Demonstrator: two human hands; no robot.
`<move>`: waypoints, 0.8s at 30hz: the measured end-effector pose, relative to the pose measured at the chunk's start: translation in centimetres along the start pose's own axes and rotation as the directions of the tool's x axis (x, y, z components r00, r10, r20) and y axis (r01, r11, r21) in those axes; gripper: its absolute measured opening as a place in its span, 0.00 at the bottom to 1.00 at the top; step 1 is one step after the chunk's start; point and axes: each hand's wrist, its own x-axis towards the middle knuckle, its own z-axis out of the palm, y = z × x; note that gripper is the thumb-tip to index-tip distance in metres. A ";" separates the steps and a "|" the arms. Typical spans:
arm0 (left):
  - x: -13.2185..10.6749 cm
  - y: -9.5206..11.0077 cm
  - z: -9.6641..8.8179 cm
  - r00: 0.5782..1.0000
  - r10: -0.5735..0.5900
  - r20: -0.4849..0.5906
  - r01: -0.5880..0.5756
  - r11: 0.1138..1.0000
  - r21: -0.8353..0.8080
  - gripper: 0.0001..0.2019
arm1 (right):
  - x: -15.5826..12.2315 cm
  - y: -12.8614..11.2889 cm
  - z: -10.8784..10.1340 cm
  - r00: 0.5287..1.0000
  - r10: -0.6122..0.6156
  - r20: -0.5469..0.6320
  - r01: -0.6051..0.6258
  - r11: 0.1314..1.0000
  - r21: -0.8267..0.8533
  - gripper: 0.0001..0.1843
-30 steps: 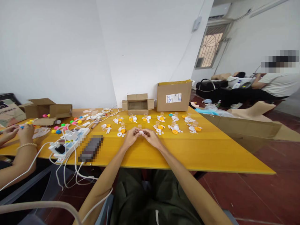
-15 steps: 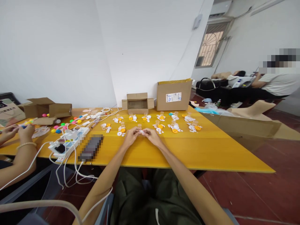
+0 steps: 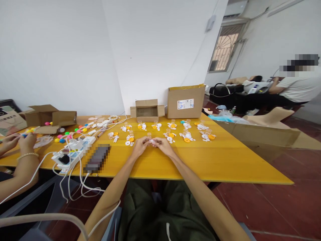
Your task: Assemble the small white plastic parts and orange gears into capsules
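Above the yellow table (image 3: pixel 200 164), my left hand (image 3: pixel 140 146) and my right hand (image 3: pixel 162 146) meet fingertip to fingertip. Both are closed on a small white plastic piece with dark holes (image 3: pixel 151 141); its exact kind is too small to make out. Just beyond the fingers stands a clear plastic cup (image 3: pixel 149 134), partly hidden. Small piles of white and orange plastic parts lie around, such as a white disc (image 3: pixel 127 143) left of my left hand and an orange disc (image 3: pixel 171 135) right of my right hand.
A small open cardboard box (image 3: pixel 147 113) and a larger closed carton (image 3: pixel 186 102) stand at the back. To the left are a power strip (image 3: pixel 72 155) with cables, a phone (image 3: pixel 97 158), coloured balls (image 3: pixel 62 140) and a co-worker's hands (image 3: pixel 27 142). Another person (image 3: pixel 296 88) sits far right.
Between my fingertips the white piece has turned slightly and shows more of its holed face. Both hands stay almost in the same place.
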 end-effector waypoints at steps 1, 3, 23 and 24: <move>0.0 0.0 0.0 1.000 -0.005 0.000 0.005 1.000 0.000 0.08 | 0.0 0.0 0.0 1.000 0.002 0.003 -0.002 1.000 0.006 0.18; 0.0 -0.1 0.0 1.000 -0.010 -0.002 0.010 1.000 -0.001 0.08 | 0.0 0.1 0.0 1.000 0.003 0.007 -0.003 1.000 0.009 0.18; 0.4 0.1 -0.1 0.990 -0.133 0.051 0.140 0.976 -0.166 0.15 | 0.0 -0.3 0.2 1.000 0.009 -0.020 -0.009 1.000 -0.017 0.11; 0.4 0.2 -0.1 0.988 -0.142 0.057 0.150 0.973 -0.174 0.15 | 0.0 -0.3 0.3 1.000 0.005 -0.018 -0.005 1.000 -0.023 0.11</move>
